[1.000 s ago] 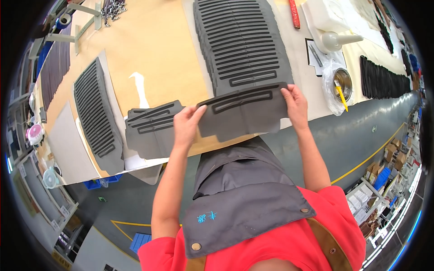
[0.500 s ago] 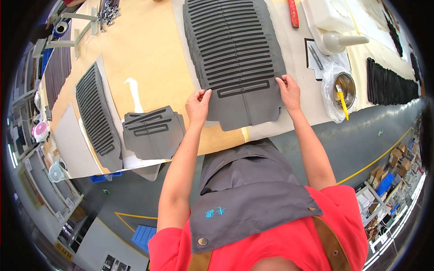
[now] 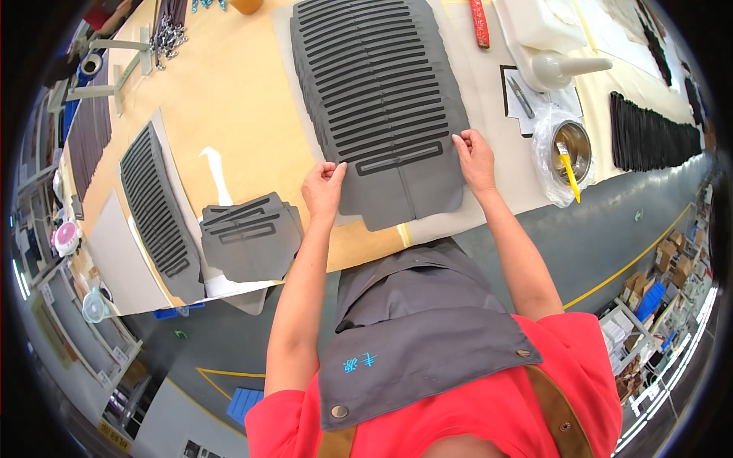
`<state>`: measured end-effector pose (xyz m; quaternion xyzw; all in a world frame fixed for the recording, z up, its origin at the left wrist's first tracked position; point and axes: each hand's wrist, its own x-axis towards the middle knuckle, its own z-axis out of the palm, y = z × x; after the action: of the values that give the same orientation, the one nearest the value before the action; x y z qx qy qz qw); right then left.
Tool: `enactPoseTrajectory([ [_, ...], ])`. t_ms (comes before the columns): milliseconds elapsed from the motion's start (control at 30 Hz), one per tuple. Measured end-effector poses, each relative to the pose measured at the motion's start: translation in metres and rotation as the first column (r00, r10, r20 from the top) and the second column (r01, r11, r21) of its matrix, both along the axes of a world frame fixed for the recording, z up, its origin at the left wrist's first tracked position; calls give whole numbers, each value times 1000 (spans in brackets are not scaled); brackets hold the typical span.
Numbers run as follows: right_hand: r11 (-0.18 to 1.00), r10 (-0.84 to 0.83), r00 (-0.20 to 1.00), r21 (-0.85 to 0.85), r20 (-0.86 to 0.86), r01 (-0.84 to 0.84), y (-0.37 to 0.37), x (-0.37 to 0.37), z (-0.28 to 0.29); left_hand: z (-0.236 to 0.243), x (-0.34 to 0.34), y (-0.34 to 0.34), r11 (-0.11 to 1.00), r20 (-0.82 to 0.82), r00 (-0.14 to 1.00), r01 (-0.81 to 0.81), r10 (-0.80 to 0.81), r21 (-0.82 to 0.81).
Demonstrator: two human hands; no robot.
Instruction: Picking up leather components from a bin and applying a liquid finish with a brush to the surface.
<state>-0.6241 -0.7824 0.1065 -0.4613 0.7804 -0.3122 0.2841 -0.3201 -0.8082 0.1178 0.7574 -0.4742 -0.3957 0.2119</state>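
A thin dark grey panel (image 3: 397, 195) lies frontmost on an overlapping stack of like panels (image 3: 374, 69), whose black strips run across in rows. At its left edge, my left hand (image 3: 322, 191) is closed, thumb and forefinger pinched together on the margin. My right hand (image 3: 477, 162) pinches the opposite edge, a little farther up. Between the hands, the panel carries a long black outlined slot shape (image 3: 399, 159) and a centre seam. Its near end lies close to the table's front edge.
Left of me are a smaller panel pile (image 3: 252, 238) and a long fanned stack (image 3: 159, 206). To the right stand a metal pot (image 3: 582, 145) with a yellow-handled brush (image 3: 569, 172), a clipboard (image 3: 513, 107), a white bottle (image 3: 557, 69) and black strips (image 3: 655, 133).
The frontmost panel's near edge, stepped against the layer beneath before, now looks even with it. Both hands stay at its sides. The whole view has shifted slightly.
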Motion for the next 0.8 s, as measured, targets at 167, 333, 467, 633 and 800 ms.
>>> enactPoseTrajectory([
  [167,1000,-8,1000,-8,-21,8,0,3,-4,3,1,-1,1000,9,1000,7,-7,6],
  [333,994,87,970,-45,-229,-99,-4,0,-1,-6,-3,2,994,52,999,5,1,-111],
  [467,981,-17,904,-180,-428,-66,-1,-17,8,24,16,9,957,127,990,97,-64,-274],
  [633,977,8,980,-206,-201,-51,-4,25,57,45,117,34,842,406,852,461,-332,-279],
  [800,935,198,977,-283,-86,-214,-1,95,64,44,164,38,812,467,755,571,-460,-124],
])
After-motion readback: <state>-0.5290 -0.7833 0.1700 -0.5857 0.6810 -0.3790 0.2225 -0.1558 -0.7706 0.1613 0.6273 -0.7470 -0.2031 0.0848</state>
